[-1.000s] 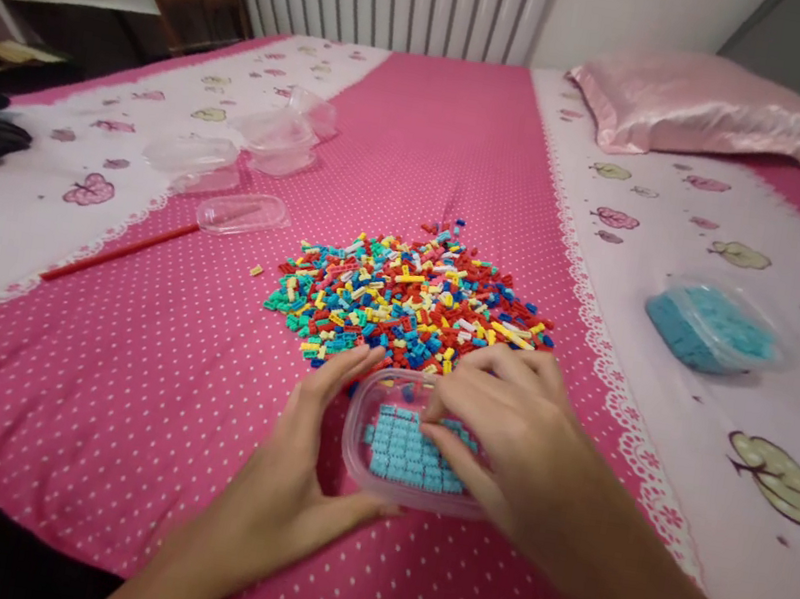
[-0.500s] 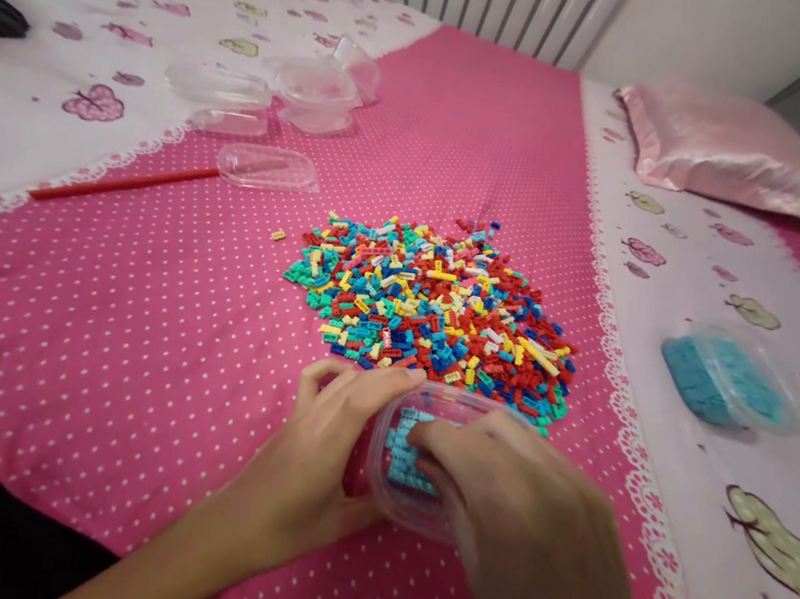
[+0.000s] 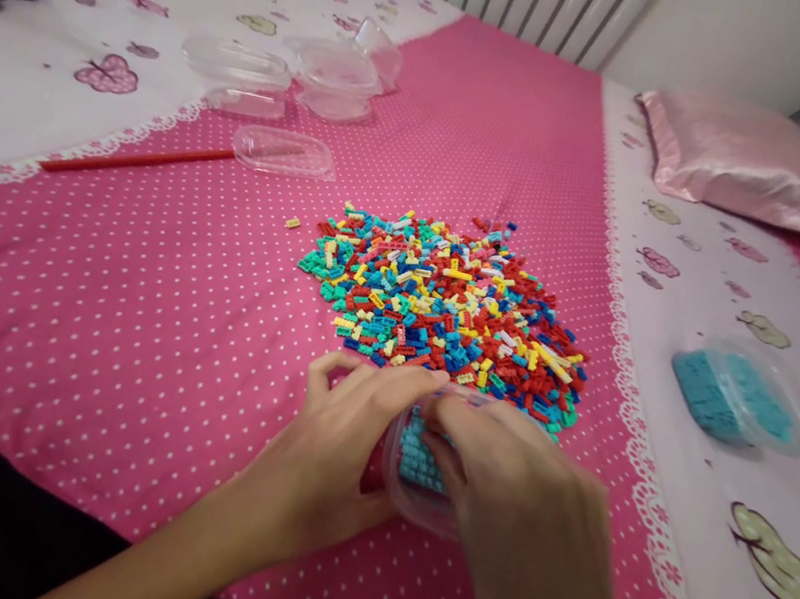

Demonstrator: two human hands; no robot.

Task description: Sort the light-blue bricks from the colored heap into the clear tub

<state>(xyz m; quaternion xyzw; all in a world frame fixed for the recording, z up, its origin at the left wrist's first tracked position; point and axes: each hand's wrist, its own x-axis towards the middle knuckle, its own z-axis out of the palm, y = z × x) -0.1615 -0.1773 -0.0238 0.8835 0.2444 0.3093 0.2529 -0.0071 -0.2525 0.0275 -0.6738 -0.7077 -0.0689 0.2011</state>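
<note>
Light-blue bricks [image 3: 422, 460] sit in our clear tub [image 3: 412, 514] before the multicoloured brick pile [image 3: 438, 295]; our left hand [image 3: 344, 437] has closed in, grasping the tub's side, apparently steadying it, while our right hand [image 3: 527, 502] reaches inside, its grip hidden.

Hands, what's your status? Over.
Left hand holds clear tub. Right hand dipped inside. Light-blue bricks within, partly hidden by right hand. Mixed brick pile just beyond.
</note>
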